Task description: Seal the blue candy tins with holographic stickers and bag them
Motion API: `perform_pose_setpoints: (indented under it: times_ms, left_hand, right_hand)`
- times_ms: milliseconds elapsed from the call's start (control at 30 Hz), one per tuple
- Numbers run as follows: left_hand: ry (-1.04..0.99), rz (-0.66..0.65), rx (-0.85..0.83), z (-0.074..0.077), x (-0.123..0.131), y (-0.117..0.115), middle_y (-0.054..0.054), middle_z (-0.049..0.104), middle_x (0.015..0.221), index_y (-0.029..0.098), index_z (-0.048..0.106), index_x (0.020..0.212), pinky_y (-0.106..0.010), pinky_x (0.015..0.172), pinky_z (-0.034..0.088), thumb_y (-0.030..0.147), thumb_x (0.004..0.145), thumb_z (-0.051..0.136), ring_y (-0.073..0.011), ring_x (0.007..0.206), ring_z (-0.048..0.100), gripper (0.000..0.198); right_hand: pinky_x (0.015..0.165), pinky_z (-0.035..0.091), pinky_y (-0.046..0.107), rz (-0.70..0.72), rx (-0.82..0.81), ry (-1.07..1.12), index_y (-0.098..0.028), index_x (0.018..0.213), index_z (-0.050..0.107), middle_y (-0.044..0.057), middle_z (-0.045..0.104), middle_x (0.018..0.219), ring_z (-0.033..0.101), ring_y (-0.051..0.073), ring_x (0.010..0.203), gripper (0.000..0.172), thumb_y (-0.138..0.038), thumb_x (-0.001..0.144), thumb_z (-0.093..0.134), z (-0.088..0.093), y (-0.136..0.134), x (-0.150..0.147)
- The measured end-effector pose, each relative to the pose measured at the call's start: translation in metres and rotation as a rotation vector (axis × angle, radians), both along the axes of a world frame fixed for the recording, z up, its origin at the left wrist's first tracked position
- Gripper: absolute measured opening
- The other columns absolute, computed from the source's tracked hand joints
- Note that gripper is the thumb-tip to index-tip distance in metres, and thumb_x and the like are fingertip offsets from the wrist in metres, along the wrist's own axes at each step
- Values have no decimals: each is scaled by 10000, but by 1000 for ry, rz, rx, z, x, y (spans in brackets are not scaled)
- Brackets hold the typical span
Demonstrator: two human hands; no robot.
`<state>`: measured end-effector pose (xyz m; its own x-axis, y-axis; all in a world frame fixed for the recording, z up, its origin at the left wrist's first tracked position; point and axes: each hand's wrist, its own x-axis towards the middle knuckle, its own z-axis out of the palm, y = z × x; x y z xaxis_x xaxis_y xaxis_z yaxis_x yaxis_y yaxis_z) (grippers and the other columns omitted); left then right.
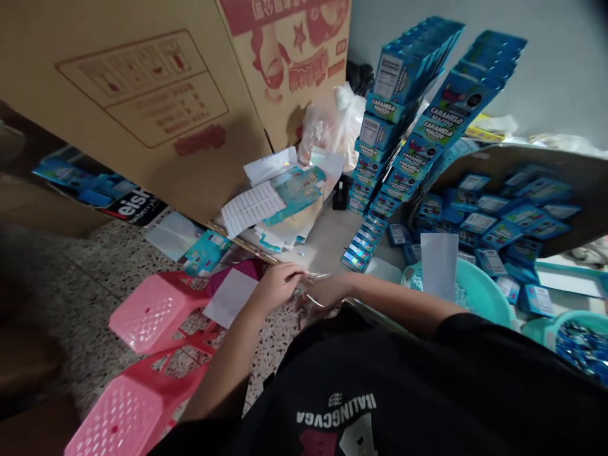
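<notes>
The hands number 2, 1 left hand (280, 285) and 1 right hand (324, 295), with 1 piece of clear plastic (311, 303) at them. There are 2 pink stools (151, 310), 2 turquoise basins (491, 288), 2 tall stacks of blue boxes (398, 76), 1 row of small blue packs (363, 244), 1 lined sheet (253, 208) and 1 knotted plastic bag (348, 120). The loose blue boxes (522, 213) at the right come to more than 10, overlapping too much for an exact count.
</notes>
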<state>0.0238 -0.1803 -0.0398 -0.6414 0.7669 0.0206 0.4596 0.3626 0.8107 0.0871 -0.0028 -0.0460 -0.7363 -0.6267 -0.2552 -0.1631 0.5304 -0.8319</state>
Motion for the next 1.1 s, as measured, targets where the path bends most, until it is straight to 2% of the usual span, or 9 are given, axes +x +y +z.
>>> perform_pose_setpoints:
  times_ms: [100, 233, 433, 500, 567, 667, 733, 900, 1100]
  left_hand:
    - [-38, 136, -17, 0, 10, -15, -75, 718, 1002, 180, 686, 1000, -338, 907, 519, 329, 921, 542, -202, 968, 662, 222]
    - [-175, -36, -36, 0, 23, -4, -119, 646, 1239, 183, 573, 1285, -359, 956, 511, 409, 862, 633, -236, 1118, 623, 483]
    - [-57, -8, 91, -1, 14, 11, -74, 688, 963, 163, 723, 985, -316, 880, 511, 338, 934, 513, -193, 944, 643, 278]
    - [21, 59, 82, 2, 6, 2, -67, 688, 951, 168, 728, 967, -306, 882, 506, 321, 939, 498, -184, 934, 636, 277]
    - [97, 128, 41, 6, -1, -10, -67, 684, 945, 161, 727, 950, -296, 891, 501, 328, 945, 487, -179, 933, 626, 292]
    - [176, 186, -45, 12, -8, -28, -63, 677, 947, 154, 727, 961, -283, 894, 495, 345, 954, 468, -174, 936, 621, 321]
    - [213, 195, -75, 16, -9, -39, -57, 676, 970, 161, 728, 994, -275, 899, 493, 352, 957, 466, -173, 954, 625, 326]
    - [228, 207, -132, 23, -10, -63, -37, 675, 1006, 201, 730, 1044, -251, 901, 499, 356, 960, 465, -164, 968, 639, 319]
    - [172, 242, -216, 29, -5, -90, -29, 693, 976, 221, 730, 930, -257, 848, 530, 391, 942, 492, -167, 915, 667, 292]
  right_hand:
    - [851, 553, 276, -151, -285, -76, -181, 1221, 613, 46, 711, 1100, 664, 151, 999, 283, -256, 960, 537, 5, 27, 16]
    - [950, 513, 365, -445, -505, -109, -197, 1291, 536, 90, 603, 1282, 557, 228, 1213, 555, -363, 803, 742, 0, 41, 41]
    - [963, 496, 349, -569, -644, -48, -203, 1153, 649, 62, 631, 1226, 577, 208, 1161, 432, -281, 747, 772, 4, 30, 50]
    - [914, 515, 323, -799, -770, -10, -192, 994, 699, 43, 701, 1045, 635, 184, 1023, 233, -238, 769, 740, 2, 36, 58]
    - [777, 549, 273, -1199, -1045, -79, -202, 896, 679, 11, 706, 868, 661, 145, 823, 92, -204, 804, 684, -11, 48, 72]
    - [590, 541, 202, -1846, -1396, -446, -226, 874, 598, -31, 647, 719, 632, 103, 626, 76, -163, 870, 556, -46, 61, 90]
    - [556, 553, 219, -2019, -1425, -691, -219, 842, 554, -17, 611, 669, 630, 116, 592, 162, -177, 933, 427, -72, 59, 94]
    - [667, 610, 368, -1928, -1473, -905, -203, 833, 552, 87, 662, 797, 698, 200, 769, 471, -521, 992, 244, -117, 28, 66]
    - [865, 568, 446, -1785, -1716, -560, -267, 863, 643, 65, 732, 926, 664, 218, 1047, 609, -772, 826, 304, -144, 32, 38]
